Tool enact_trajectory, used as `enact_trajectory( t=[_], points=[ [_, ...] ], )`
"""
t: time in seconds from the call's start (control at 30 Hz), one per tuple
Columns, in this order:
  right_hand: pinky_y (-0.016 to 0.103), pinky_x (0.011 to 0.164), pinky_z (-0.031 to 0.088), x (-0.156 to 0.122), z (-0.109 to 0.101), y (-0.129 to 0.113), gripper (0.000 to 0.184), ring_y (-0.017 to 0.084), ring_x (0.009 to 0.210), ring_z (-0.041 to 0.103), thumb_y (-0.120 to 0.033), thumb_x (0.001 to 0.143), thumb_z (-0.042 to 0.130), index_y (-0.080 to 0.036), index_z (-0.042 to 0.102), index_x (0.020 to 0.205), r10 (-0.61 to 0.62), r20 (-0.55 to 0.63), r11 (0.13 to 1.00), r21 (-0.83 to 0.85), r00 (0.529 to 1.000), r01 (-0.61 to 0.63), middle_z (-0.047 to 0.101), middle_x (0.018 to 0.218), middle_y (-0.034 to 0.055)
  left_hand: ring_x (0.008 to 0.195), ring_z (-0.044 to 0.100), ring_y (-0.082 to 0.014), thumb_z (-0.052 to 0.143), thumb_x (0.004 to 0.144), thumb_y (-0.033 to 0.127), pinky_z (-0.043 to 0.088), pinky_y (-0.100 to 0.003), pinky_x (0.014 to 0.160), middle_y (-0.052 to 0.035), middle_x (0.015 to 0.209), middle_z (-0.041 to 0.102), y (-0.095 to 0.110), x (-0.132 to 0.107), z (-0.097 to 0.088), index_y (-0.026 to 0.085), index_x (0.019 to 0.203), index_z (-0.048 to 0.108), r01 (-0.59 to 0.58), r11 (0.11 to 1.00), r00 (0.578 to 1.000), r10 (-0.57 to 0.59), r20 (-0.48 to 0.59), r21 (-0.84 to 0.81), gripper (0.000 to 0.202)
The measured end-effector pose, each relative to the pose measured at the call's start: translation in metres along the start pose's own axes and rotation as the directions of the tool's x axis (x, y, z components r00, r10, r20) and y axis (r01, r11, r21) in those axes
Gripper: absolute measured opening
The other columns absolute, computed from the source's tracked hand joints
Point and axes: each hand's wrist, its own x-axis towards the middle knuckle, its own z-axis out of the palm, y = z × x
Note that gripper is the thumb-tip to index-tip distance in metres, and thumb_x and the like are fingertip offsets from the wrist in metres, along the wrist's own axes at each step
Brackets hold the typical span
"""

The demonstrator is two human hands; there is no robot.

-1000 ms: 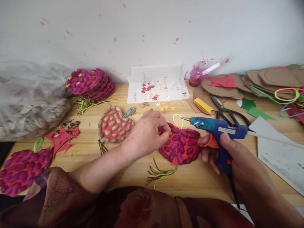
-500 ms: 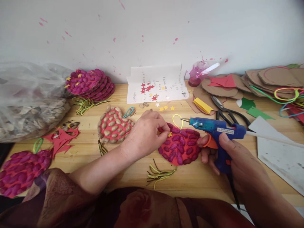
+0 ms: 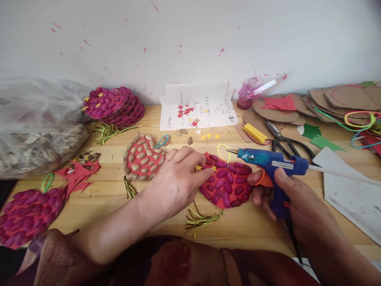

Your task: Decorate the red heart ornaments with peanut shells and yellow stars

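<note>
My right hand (image 3: 285, 190) grips a blue hot glue gun (image 3: 274, 161) by its handle, fingers at the orange trigger. Its metal nozzle points left, above a red heart-shaped plaque (image 3: 228, 182) covered with magenta-painted peanut shells. A yellow loop (image 3: 223, 153) is fixed at the plaque's top, and a yarn tassel (image 3: 202, 220) hangs from its bottom. Over the plaque's left lobe is my left hand (image 3: 181, 174), thumb and fingers apart, with nothing visibly held. One yellow star (image 3: 198, 168) shows between thumb and fingers; another yellow star (image 3: 214, 169) sits by the thumb tip.
Left of centre lies a heart with unpainted peanut shells (image 3: 144, 161). Loose yellow stars (image 3: 209, 136) are near a written sheet (image 3: 174, 93). Scissors (image 3: 287, 139), cardboard pieces (image 3: 342, 99) and a stained cup (image 3: 247, 95) are behind. Magenta plaques (image 3: 116, 105) are stacked back left.
My left hand has opened out of a pinch and drawn back slightly left, uncovering a yellow star on the plaque's left side. The right hand and glue gun have barely moved.
</note>
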Motion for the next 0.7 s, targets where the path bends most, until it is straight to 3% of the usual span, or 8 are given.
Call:
enact_trajectory(
  t=[0.27,0.7],
  points=[
    [0.022,0.036,0.036,-0.003,0.006,-0.005,0.045,0.01,0.037,0.05,-0.062,0.086,0.061,-0.018,0.069,0.089,-0.004,-0.022,1.0,-0.017,1.0,0.004,0.068,0.063,0.0036,0.098,0.053,-0.0253,0.054,0.095,0.012,0.038,-0.042,0.083,-0.0067,0.105,0.066,-0.004,0.001,-0.003,0.024,0.114,0.07,-0.067,0.99,0.993,0.055,0.1,0.121,0.028],
    [0.021,0.036,0.035,-0.001,0.002,-0.001,0.047,0.01,0.036,0.05,-0.064,0.085,0.061,-0.018,0.069,0.087,0.003,-0.022,0.999,-0.038,1.0,-0.004,0.069,0.062,0.0036,0.103,0.052,-0.0255,0.051,0.099,0.017,0.035,-0.042,0.085,-0.006,0.109,0.064,-0.012,0.001,-0.001,0.028,0.123,0.066,-0.109,0.986,0.987,0.092,0.135,0.129,0.03]
  ],
)
